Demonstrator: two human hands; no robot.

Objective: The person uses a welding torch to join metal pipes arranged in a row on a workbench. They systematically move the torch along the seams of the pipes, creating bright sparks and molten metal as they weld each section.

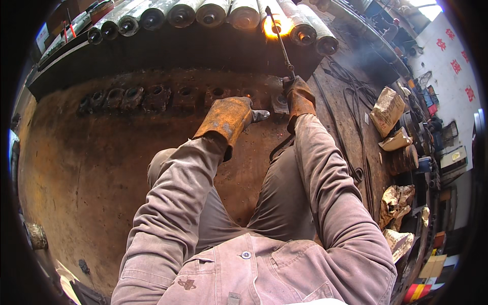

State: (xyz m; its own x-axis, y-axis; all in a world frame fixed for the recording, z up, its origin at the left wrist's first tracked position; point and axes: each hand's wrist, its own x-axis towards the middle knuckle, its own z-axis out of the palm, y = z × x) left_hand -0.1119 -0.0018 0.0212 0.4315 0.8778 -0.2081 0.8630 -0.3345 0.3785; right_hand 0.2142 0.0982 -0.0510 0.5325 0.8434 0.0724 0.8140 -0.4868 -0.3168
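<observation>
My right hand [299, 99], in a worn leather work glove, is closed around the handle of a gas cutting torch [284, 53]. The torch's long tube points away from me, its tip at the end of one of several metal cylinders [209, 18] lying side by side. Bright orange flame [277, 27] glows at that end. My left hand [227, 119], in a stained orange-brown glove, hovers left of the torch. One dark finger stretches to the right; the others are mostly hidden, and nothing shows in its grip. Close beyond it lie dark blocks with round holes [157, 96].
A brown, rust-coloured metal surface [101, 173] spreads below and left. Dark hoses [356, 96] coil along the right side. Torn paper sacks [389, 111] and a rusty cylindrical part [401, 160] stand at the right. The cylinders rest on a dark raised support [168, 51].
</observation>
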